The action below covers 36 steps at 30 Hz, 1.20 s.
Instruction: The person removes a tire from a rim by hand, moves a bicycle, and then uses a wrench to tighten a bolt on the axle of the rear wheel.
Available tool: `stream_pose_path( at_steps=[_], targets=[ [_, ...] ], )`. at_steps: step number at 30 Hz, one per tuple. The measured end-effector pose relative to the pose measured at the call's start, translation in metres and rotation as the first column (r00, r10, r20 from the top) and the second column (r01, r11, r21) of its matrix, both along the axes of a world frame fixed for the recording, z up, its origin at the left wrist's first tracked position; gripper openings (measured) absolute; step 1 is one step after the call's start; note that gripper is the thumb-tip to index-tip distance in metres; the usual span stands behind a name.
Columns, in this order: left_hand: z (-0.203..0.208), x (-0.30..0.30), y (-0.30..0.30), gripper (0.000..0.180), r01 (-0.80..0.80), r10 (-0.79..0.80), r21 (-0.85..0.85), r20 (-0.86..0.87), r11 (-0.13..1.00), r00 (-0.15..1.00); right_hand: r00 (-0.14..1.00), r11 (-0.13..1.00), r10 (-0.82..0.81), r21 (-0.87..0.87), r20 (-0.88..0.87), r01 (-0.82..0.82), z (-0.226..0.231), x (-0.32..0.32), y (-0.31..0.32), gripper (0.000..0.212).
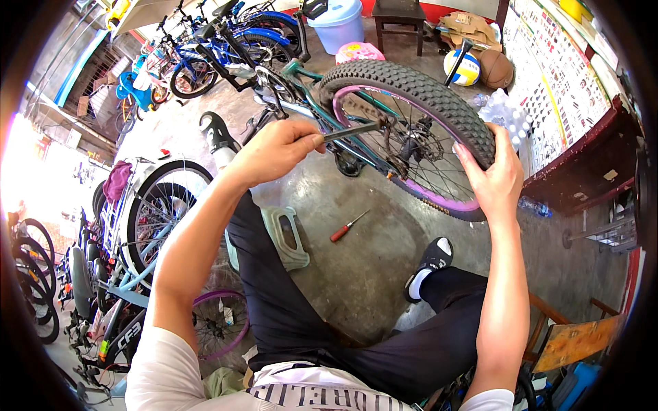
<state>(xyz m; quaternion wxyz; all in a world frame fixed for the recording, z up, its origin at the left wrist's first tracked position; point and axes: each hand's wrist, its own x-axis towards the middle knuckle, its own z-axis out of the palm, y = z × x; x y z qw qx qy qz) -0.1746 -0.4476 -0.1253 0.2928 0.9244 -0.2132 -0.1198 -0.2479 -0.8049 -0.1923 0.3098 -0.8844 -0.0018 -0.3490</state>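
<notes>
In my left hand is a long flat metal wrench, pinched between thumb and fingers. Its far end reaches the axle area of a bicycle wheel, beside the chain and sprockets; whether it sits on a nut is too small to tell. The wheel has a knobbly black tyre and a purple rim, and is mounted in a dark green bicycle frame. My right hand grips the tyre at its right side, thumb on the near face and fingers around the tread.
A red-handled screwdriver lies on the floor between my feet, near a pale green plastic stool. Parked bicycles crowd the left. A dark red cabinet, a volleyball and a basketball stand to the right.
</notes>
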Motion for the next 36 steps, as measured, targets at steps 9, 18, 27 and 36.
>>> stream_pose_path(
  at_steps=[9, 18, 27, 36],
  targets=[
    [-0.043, -0.025, -0.054, 0.029, 0.172, -0.187, 0.217, 0.048, 0.961, 0.981, 1.0, 0.999, -0.005, -0.035, -0.018, 0.004, 0.001, 0.002, 0.0, 0.051],
    [-0.085, -0.056, -0.097, 0.028, 0.073, -0.092, 0.416, 0.027, 0.906, 0.995, 1.0, 0.999, -0.018, -0.03, -0.009, 0.018, -0.001, 0.0, -0.002, 0.051],
    [-0.095, -0.085, -0.105, 0.023, 0.015, -0.045, 0.294, 0.094, 0.956, 0.995, 1.0, 0.998, -0.023, -0.056, 0.003, 0.023, -0.001, 0.004, -0.001, 0.049],
    [-0.121, -0.089, -0.107, 0.024, 0.079, -0.095, 0.286, 0.043, 0.955, 0.995, 1.0, 0.999, -0.01, -0.04, 0.009, 0.01, 0.0, 0.005, -0.001, 0.048]
  ],
)
